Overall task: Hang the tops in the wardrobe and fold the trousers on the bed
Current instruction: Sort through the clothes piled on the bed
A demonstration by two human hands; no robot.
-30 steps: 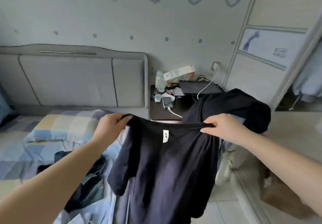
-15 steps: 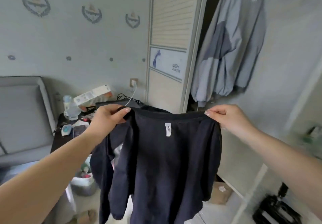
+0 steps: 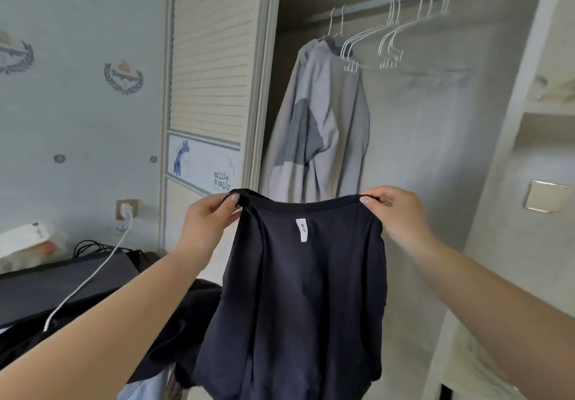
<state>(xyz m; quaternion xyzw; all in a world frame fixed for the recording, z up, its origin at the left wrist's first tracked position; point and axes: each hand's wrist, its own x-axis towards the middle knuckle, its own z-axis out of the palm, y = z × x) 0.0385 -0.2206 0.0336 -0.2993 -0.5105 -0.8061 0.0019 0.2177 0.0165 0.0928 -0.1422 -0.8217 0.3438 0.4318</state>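
Hands pinch a black top [image 3: 298,300] at its neckline (left hand [image 3: 207,222], right hand [image 3: 393,213]) before the wardrobe's white hangers [image 3: 389,41].

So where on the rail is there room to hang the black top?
The rail looks bare between the grey jacket and the first bunch of empty white hangers. Farther right the hangers crowd together. Both hands, left and right, grip the black top, so neither is free.
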